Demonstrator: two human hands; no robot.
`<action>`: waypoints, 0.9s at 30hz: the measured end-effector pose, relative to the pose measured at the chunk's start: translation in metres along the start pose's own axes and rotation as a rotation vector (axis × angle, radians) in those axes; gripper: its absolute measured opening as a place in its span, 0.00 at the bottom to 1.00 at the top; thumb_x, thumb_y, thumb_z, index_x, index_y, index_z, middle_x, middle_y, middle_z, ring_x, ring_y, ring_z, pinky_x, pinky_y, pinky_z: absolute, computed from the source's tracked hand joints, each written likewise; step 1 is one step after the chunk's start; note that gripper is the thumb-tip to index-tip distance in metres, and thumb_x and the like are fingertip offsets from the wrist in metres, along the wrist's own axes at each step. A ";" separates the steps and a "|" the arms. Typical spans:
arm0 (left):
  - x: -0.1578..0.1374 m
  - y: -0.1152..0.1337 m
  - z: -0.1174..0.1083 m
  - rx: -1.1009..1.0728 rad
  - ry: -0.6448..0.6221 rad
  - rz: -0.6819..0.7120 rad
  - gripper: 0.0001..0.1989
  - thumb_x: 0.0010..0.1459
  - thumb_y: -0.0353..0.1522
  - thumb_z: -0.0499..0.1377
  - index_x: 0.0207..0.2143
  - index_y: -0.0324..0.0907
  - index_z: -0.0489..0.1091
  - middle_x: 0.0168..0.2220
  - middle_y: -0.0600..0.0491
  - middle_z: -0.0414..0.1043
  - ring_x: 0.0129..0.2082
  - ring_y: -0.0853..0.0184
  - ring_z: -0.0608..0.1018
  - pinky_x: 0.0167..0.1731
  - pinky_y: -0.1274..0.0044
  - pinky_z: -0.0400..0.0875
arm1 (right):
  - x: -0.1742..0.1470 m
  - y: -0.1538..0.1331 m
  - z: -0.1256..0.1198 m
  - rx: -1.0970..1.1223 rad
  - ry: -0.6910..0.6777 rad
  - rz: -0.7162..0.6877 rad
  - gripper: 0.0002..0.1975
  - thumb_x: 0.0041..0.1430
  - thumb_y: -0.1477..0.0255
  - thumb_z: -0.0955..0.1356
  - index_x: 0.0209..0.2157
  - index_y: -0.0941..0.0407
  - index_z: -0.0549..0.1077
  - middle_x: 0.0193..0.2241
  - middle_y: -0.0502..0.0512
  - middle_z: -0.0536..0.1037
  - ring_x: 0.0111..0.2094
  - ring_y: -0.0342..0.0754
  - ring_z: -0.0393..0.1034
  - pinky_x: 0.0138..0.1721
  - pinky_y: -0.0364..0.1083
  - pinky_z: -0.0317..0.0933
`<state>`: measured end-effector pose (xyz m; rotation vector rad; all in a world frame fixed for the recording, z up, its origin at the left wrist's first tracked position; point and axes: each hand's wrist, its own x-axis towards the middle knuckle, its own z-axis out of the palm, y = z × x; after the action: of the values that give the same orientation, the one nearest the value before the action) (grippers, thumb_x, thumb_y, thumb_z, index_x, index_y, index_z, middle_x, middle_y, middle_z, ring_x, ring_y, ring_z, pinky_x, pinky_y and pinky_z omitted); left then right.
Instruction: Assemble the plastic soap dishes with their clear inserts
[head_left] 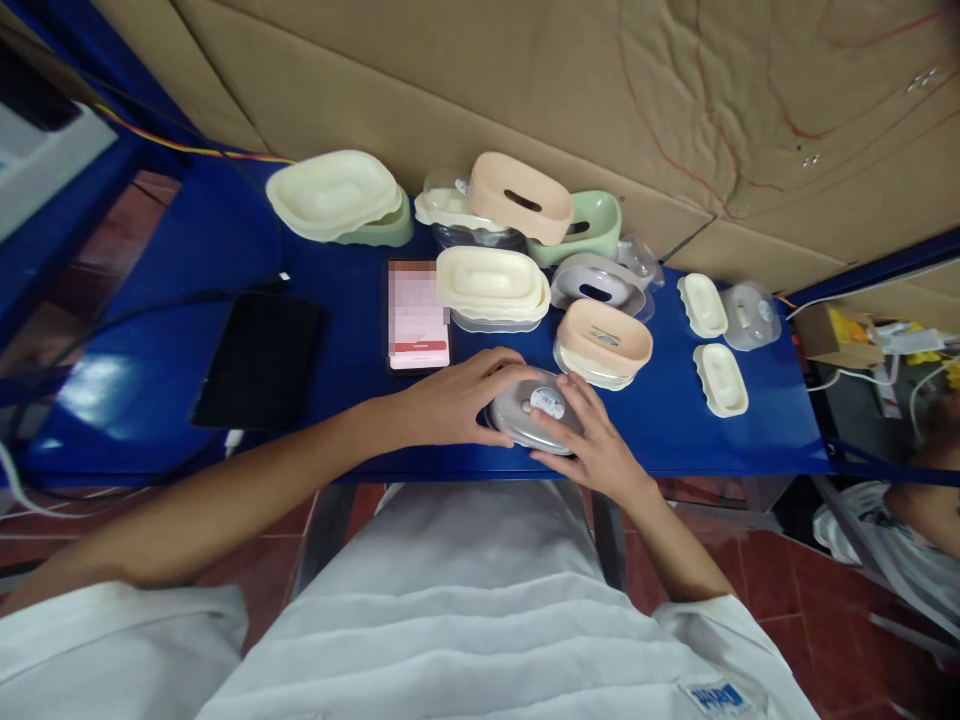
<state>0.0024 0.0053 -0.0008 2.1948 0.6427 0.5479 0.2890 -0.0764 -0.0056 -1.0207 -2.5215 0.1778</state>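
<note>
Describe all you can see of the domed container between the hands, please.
The container looks oval, with a transparent, greyish, plastic-looking dome that bears a pale printed label. It rests upright near the front edge of the blue table. The left hand touches its left side, the right hand its right side.

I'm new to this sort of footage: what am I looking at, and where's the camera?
There is no machine here, only one person's bare left hand and right hand. The single picture comes from a camera worn on that person's head, looking forward and down. Both hands grip a clear cover with a round label on top, near the front edge of the blue table. Whether anything sits under the cover is hard to tell. Farther back lie a phone and cream, peach, green and grey dishes, some stacked; what looks like a tablet lies to the left. Part of another person shows at far right.
</note>
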 end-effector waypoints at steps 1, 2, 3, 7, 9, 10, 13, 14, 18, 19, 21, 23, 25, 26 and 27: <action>0.000 0.001 0.000 -0.006 -0.004 0.000 0.47 0.55 0.36 0.76 0.72 0.53 0.60 0.68 0.43 0.65 0.68 0.50 0.72 0.67 0.58 0.71 | -0.002 -0.001 0.001 -0.006 0.009 0.006 0.45 0.67 0.65 0.76 0.77 0.39 0.54 0.79 0.57 0.52 0.78 0.69 0.50 0.72 0.72 0.61; 0.000 0.001 0.001 -0.016 -0.007 -0.002 0.47 0.56 0.36 0.76 0.73 0.53 0.59 0.69 0.43 0.64 0.69 0.49 0.71 0.67 0.58 0.71 | -0.005 -0.003 0.001 -0.015 0.020 0.009 0.44 0.67 0.65 0.76 0.77 0.39 0.54 0.78 0.57 0.54 0.77 0.68 0.52 0.71 0.71 0.63; -0.001 0.003 0.001 -0.028 -0.012 -0.009 0.48 0.56 0.38 0.76 0.74 0.54 0.58 0.70 0.43 0.62 0.70 0.49 0.70 0.67 0.58 0.72 | -0.009 -0.003 -0.002 -0.028 0.039 0.010 0.44 0.66 0.64 0.76 0.77 0.39 0.55 0.77 0.57 0.58 0.76 0.68 0.54 0.70 0.71 0.65; -0.003 0.011 0.001 -0.026 -0.041 -0.054 0.50 0.60 0.42 0.73 0.77 0.56 0.52 0.76 0.43 0.54 0.73 0.47 0.67 0.65 0.60 0.75 | -0.038 0.022 -0.037 -0.178 0.275 0.062 0.41 0.64 0.57 0.76 0.74 0.36 0.60 0.72 0.56 0.67 0.70 0.70 0.65 0.65 0.73 0.68; -0.004 0.014 0.001 -0.002 -0.038 -0.058 0.47 0.63 0.42 0.71 0.77 0.55 0.51 0.76 0.44 0.55 0.73 0.49 0.67 0.65 0.61 0.75 | -0.056 0.060 -0.070 -0.348 0.429 0.248 0.39 0.65 0.55 0.75 0.73 0.40 0.62 0.71 0.61 0.67 0.69 0.72 0.66 0.65 0.74 0.65; -0.004 0.014 0.002 0.011 -0.033 -0.052 0.45 0.64 0.42 0.69 0.77 0.55 0.51 0.75 0.44 0.56 0.72 0.49 0.68 0.66 0.61 0.74 | -0.064 0.085 -0.087 -0.440 0.461 0.392 0.38 0.66 0.53 0.73 0.73 0.45 0.63 0.71 0.65 0.67 0.70 0.73 0.64 0.66 0.74 0.63; -0.004 0.011 0.004 0.059 -0.026 -0.013 0.40 0.66 0.39 0.67 0.75 0.54 0.56 0.73 0.45 0.60 0.71 0.52 0.70 0.68 0.61 0.72 | -0.082 0.175 -0.131 -0.594 0.579 0.719 0.38 0.66 0.54 0.72 0.70 0.60 0.69 0.70 0.78 0.65 0.72 0.71 0.60 0.70 0.68 0.55; -0.004 0.009 0.005 0.077 -0.022 0.001 0.37 0.67 0.39 0.66 0.75 0.53 0.57 0.73 0.45 0.61 0.71 0.53 0.71 0.69 0.61 0.71 | -0.085 0.204 -0.141 -0.606 0.582 0.817 0.38 0.66 0.56 0.73 0.69 0.63 0.69 0.69 0.82 0.66 0.71 0.72 0.60 0.70 0.67 0.53; -0.002 0.002 0.006 0.139 -0.003 0.025 0.29 0.71 0.39 0.62 0.71 0.50 0.63 0.70 0.44 0.65 0.68 0.55 0.73 0.67 0.62 0.73 | -0.084 0.283 -0.157 -0.570 0.489 1.013 0.36 0.62 0.65 0.76 0.67 0.68 0.71 0.67 0.87 0.67 0.70 0.70 0.59 0.67 0.66 0.52; -0.002 0.001 0.006 0.150 -0.003 0.028 0.27 0.72 0.39 0.61 0.70 0.49 0.64 0.69 0.44 0.66 0.68 0.55 0.74 0.66 0.62 0.74 | -0.082 0.293 -0.157 -0.563 0.480 1.017 0.36 0.62 0.65 0.76 0.66 0.69 0.72 0.67 0.87 0.67 0.69 0.70 0.60 0.66 0.65 0.53; -0.001 0.001 0.006 0.161 -0.004 0.041 0.24 0.72 0.38 0.60 0.68 0.49 0.67 0.68 0.44 0.67 0.67 0.55 0.75 0.66 0.62 0.74 | -0.079 0.301 -0.157 -0.560 0.464 1.016 0.35 0.62 0.64 0.76 0.65 0.70 0.72 0.67 0.89 0.66 0.70 0.69 0.58 0.65 0.66 0.52; 0.000 0.002 0.006 0.162 0.000 0.058 0.21 0.72 0.37 0.61 0.66 0.49 0.70 0.68 0.44 0.68 0.65 0.55 0.76 0.66 0.61 0.74 | -0.079 0.302 -0.156 -0.564 0.430 1.020 0.39 0.62 0.61 0.76 0.67 0.69 0.69 0.70 0.89 0.61 0.73 0.69 0.53 0.65 0.68 0.50; -0.001 0.003 0.006 0.164 0.006 0.074 0.19 0.72 0.36 0.61 0.64 0.48 0.72 0.67 0.45 0.69 0.64 0.55 0.77 0.66 0.61 0.75 | -0.085 0.298 -0.153 -0.559 0.436 1.031 0.49 0.59 0.57 0.78 0.73 0.66 0.61 0.73 0.88 0.54 0.76 0.71 0.45 0.65 0.70 0.47; -0.001 0.004 0.006 0.168 0.008 0.081 0.18 0.72 0.35 0.60 0.63 0.48 0.73 0.66 0.45 0.70 0.64 0.55 0.77 0.65 0.61 0.75 | -0.090 0.296 -0.151 -0.549 0.471 1.038 0.54 0.58 0.56 0.78 0.75 0.67 0.56 0.74 0.89 0.50 0.76 0.72 0.42 0.65 0.71 0.46; -0.001 0.004 0.007 0.176 0.009 0.089 0.18 0.73 0.35 0.60 0.62 0.48 0.73 0.66 0.45 0.70 0.63 0.55 0.77 0.65 0.61 0.76 | -0.095 0.294 -0.148 -0.534 0.518 1.036 0.58 0.57 0.55 0.79 0.76 0.69 0.51 0.74 0.92 0.47 0.76 0.73 0.41 0.65 0.71 0.46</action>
<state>0.0062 -0.0017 -0.0016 2.3968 0.6212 0.5658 0.5997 0.0655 0.0196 -2.1613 -1.3961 -0.4417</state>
